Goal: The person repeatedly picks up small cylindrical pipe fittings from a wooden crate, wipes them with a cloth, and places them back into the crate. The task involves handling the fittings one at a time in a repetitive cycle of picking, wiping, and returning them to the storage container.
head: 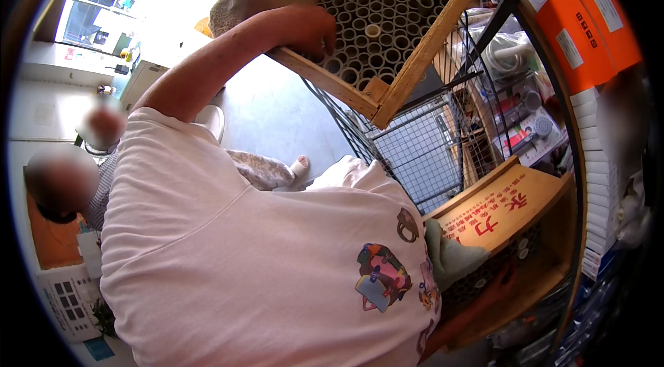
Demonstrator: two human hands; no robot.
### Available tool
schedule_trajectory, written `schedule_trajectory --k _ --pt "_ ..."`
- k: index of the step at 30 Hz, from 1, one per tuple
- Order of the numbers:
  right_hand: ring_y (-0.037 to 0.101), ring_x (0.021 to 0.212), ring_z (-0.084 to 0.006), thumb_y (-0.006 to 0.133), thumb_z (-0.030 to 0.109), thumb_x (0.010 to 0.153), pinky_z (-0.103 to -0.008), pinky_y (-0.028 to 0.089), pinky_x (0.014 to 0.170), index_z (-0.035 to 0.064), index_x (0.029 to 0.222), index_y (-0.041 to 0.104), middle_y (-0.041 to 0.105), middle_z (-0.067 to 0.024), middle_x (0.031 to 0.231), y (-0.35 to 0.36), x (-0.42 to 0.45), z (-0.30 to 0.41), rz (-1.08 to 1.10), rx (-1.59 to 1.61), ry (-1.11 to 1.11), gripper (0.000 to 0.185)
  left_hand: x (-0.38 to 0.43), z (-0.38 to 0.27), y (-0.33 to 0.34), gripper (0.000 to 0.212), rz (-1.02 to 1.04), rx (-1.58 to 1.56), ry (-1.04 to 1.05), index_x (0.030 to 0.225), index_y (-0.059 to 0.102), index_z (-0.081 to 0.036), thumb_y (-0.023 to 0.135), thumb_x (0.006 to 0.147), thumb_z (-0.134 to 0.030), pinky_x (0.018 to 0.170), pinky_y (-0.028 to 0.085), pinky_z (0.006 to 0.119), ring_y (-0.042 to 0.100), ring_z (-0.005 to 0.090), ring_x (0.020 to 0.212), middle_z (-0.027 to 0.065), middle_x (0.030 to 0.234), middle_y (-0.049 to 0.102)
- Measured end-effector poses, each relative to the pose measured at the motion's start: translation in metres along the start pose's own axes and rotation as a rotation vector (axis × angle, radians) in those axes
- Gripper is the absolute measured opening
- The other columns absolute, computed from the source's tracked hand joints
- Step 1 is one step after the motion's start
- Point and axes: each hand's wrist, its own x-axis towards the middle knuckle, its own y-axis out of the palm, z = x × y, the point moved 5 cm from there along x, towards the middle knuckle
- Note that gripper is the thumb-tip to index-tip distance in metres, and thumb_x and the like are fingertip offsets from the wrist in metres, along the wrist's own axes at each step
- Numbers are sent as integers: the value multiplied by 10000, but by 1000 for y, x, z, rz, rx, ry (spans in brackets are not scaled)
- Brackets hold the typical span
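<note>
My left hand (316, 32) reaches over the near edge of a wooden box (321, 79). Its curled fingers hang by many short grey tubes (381, 14) packed on end inside; whether they grip one is hidden. Two tubes look paler than the others. Lower right, my right hand (500, 284) reaches into a second wooden box (539, 292), also holding upright tubes (469, 284). Shadow hides what its fingers do. A wooden board (487, 211) with red writing partly covers that box, and a grey-green cloth (454, 255) drapes over the board's edge.
A grey knitted cloth item (228, 6) hangs on the upper box's left corner. Wire mesh (420, 144) stands between the boxes. Shelving at right carries an orange carton (586, 24), white boxes (594, 175) and a packaged shower head (542, 125). Two people (98, 190) are at left.
</note>
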Motion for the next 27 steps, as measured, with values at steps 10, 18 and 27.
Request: schedule_trajectory --k 10,18,27 --pt "619 941 -179 550 176 954 -278 518 789 -11 1168 599 630 -121 1122 -5 2 3 -5 26 33 288 11 3 5 270 64 -75 25 990 721 -107 562 778 -55 526 545 332 662 198 546 95 754 696" --pt "622 957 -204 541 161 955 -291 528 824 -39 1175 584 615 -149 1129 -7 5 4 -17 17 -36 300 19 4 7 239 -20 -89 145 947 711 -86 548 785 -20 586 530 332 658 186 613 94 754 682" --pt "626 970 -200 556 194 953 -287 523 812 -27 1181 586 627 -147 1130 -10 0 9 -37 45 2 320 15 -7 11 234 75 -175 129 921 683 -36 541 839 -203 631 527 355 653 230 665 116 789 680"
